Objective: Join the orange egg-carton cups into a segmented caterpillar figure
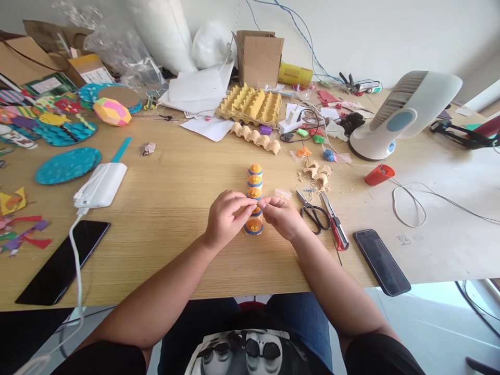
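A row of orange domes with smiling faces and blue rims (pixel 254 226) stands on the table in front of me, running away from my body. My left hand (pixel 228 216) and my right hand (pixel 282 214) meet over the middle of this row, hiding part of it. Thumb and forefinger are pinched on each hand, and the fingertips nearly touch. Whatever sits between them is too small to make out. Right of my right hand lie black-handled scissors (pixel 314 212) and a red box cutter (pixel 336 224). A small clear plastic bag (pixel 283 194) is just beyond that hand.
Cut egg-carton scraps (pixel 317 174) lie beyond the scissors, with yellow egg trays (pixel 250 107) farther back. A white fan (pixel 398 114) and a phone (pixel 382 262) are on the right. A white power bank (pixel 100 185), a black phone (pixel 62 263) and blue paper ovals (pixel 68 165) lie left.
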`<state>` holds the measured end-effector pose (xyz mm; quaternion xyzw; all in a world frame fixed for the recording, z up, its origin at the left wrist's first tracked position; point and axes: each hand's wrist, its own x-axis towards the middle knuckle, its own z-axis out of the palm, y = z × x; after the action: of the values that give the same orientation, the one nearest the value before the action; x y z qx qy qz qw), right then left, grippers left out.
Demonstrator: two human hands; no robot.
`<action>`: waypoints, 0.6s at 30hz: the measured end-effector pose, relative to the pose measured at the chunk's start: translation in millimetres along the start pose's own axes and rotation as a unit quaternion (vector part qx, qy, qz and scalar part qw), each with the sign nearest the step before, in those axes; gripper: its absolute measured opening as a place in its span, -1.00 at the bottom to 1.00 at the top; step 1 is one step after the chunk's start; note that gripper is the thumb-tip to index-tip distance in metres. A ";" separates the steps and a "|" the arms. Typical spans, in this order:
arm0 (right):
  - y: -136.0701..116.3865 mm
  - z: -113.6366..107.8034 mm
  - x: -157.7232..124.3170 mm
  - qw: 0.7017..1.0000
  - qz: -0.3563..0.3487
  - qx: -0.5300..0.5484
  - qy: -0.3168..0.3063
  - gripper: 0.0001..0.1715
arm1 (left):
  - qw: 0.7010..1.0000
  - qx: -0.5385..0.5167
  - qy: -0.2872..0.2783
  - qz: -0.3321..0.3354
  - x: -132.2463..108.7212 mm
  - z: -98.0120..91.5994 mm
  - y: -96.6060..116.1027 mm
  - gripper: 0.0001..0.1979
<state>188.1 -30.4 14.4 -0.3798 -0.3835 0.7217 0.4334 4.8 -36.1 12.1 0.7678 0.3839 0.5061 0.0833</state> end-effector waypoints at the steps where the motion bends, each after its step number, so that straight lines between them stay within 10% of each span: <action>1: 0.1 -0.2 0.1 1.000 -0.002 0.003 0.001 -0.53 | 1.000 -0.002 -0.003 -0.003 -0.2 0.2 0.0 -0.91; 18: 0.6 0.8 -1.1 1.000 -0.007 -0.022 -0.020 -0.54 | 0.946 -0.244 -0.054 -0.209 -0.1 2.3 -4.3 -0.78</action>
<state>187.6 -31.8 14.5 -0.3720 -0.4109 0.7175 0.4218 4.6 -32.6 8.7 0.6532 0.3953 0.5131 0.3922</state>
